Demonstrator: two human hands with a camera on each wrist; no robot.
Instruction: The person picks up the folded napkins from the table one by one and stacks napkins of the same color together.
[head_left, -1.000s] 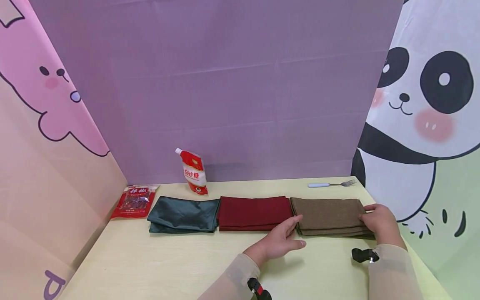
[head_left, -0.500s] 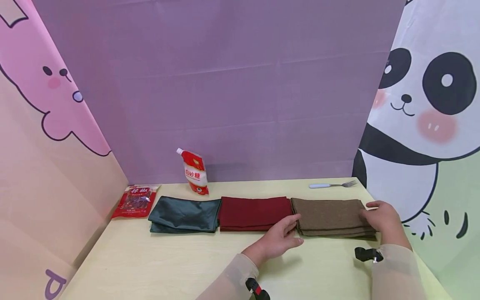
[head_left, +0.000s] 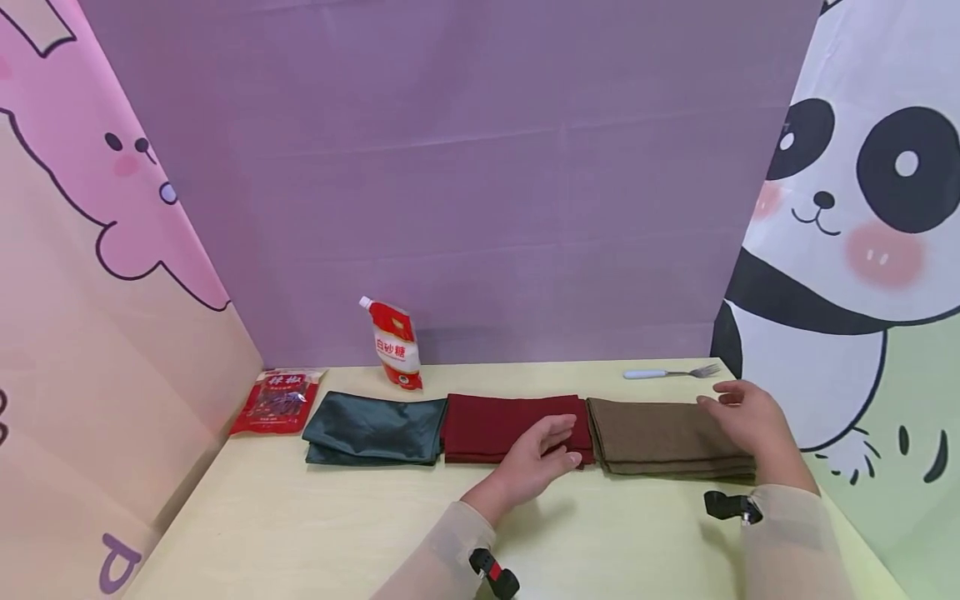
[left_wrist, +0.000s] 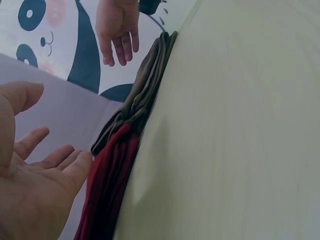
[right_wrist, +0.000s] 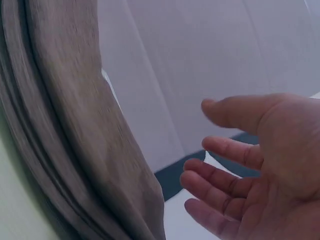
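Note:
Three folded cloths lie side by side in a row: a shiny dark teal one (head_left: 375, 423), a dark red one (head_left: 495, 421) and a brown one (head_left: 660, 433). In the head view my left hand (head_left: 528, 462) overlaps the front right part of the red cloth, with fingers loosely extended and nothing held. My right hand (head_left: 753, 421) hovers at the brown cloth's right end, its fingers relaxed. The right wrist view shows that hand's palm (right_wrist: 285, 170) apart from the brown cloth's layered edge (right_wrist: 75, 115). Stacked folds of the red cloth (left_wrist: 112, 180) show beside my left fingers in the left wrist view.
Behind the teal cloth stands a red and white pouch (head_left: 396, 346) with a white cap. A red packet (head_left: 277, 402) lies at the far left. Toward the back right lies a fork (head_left: 670, 372) with a pale handle. Printed walls enclose the table (head_left: 315, 533).
My right hand has come off the brown cloth's right edge and risen slightly. My left hand has drawn left, away from the seam between the red and brown cloths.

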